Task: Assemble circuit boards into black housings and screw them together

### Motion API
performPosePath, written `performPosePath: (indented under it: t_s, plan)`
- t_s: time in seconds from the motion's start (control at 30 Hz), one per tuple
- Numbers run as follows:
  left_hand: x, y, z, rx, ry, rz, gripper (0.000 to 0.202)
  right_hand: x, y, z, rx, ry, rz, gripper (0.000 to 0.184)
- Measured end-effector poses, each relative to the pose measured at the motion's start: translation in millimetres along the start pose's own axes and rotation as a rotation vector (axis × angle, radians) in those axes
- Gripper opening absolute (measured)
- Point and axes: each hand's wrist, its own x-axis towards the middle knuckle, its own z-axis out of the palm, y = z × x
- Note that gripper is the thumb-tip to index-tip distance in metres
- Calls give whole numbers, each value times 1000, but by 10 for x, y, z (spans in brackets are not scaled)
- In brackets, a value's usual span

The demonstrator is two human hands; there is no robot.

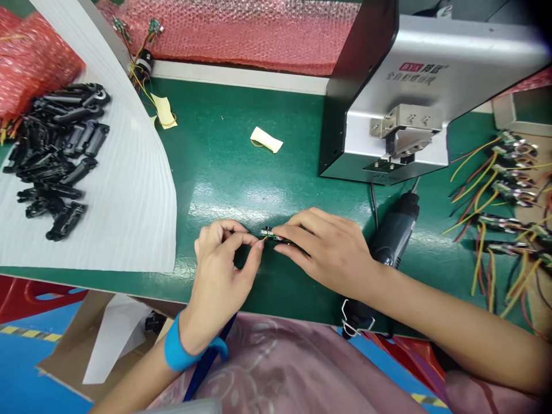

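Fingertips (257,245) of your left hand (224,276) are drawn narrow, thumb against forefinger, pinching the left end of the small circuit board (268,233). Your right hand (330,253) grips the board's other end, fingers extended and closed over it. The board sits between both hands, just above the green mat (241,178), near the bench's front edge. Your left wrist carries a blue wristband (176,349). Left of you, a white foam sheet (129,195) bears a loose heap of black plastic parts (56,161). Behind your hands, two yellow tape scraps (266,140) lie on the mat, well apart. To the right stands a silver machine (431,86); below it a black power tool (397,230) lies just beside your right wrist. Farther right, wired boards (509,190) are laid in a row, with yellow and red leads trailing onto the mat. Pink bubble wrap (241,29) lines the back edge. Below the bench at lower left, an open cardboard box (56,356) holds a white sheet (114,339); whatever else it contains is hidden.
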Motion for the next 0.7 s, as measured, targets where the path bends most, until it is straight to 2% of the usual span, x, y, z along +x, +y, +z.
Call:
performPosePath:
  t_s: [0.07,0.17,0.23,0.43,0.53,0.7]
  plan:
    - [-27,23,-53,-169,-84,-60,15,-9,0,-15,40,42,-10,19]
    - [-47,37,-89,-457,-256,-236,19,-17,-4,-36,85,74,-12,17]
    - [-40,35,-88,-600,-301,-308,20,-18,-9,-44,112,84,-12,16]
    - [-5,53,-96,-846,-354,-405,19,-14,-19,-48,205,100,-6,14]
    - [-9,71,-111,-871,-358,-413,19,-16,-25,-59,240,108,1,14]
    - [-31,63,-89,-813,-303,-350,21,-28,-36,-72,263,108,-12,14]
